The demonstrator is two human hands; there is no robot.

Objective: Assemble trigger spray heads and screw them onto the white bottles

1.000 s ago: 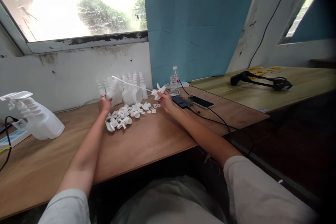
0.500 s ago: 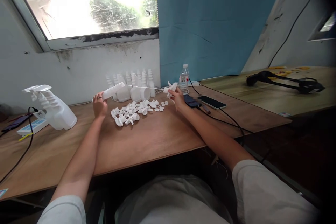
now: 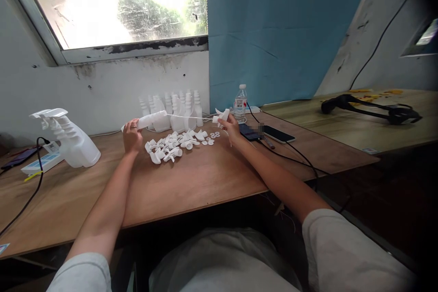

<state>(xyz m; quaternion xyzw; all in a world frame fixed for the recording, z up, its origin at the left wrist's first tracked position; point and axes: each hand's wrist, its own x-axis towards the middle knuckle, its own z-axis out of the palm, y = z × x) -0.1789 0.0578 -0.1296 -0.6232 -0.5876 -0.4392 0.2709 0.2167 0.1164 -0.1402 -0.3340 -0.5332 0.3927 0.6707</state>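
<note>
My left hand is wrapped round a white spray bottle, tilted on its side with its neck pointing right. In my right hand is a white trigger sprayer head, gripped in the fingers. A thin white dip tube runs from the head leftward to the bottle's mouth; whether its tip is inside I cannot tell. Below, a pile of white sprayer heads lies on the brown table. Several small white rings lie at the pile's right.
Several white bottles stand along the wall. An assembled spray bottle and a power strip are at left. A water bottle, a phone and black cables are at right. Black headgear lies on the far table.
The bottle in my left hand has moved slightly right and levelled out, its mouth closer to the tube. My right hand with the sprayer head has barely moved.
</note>
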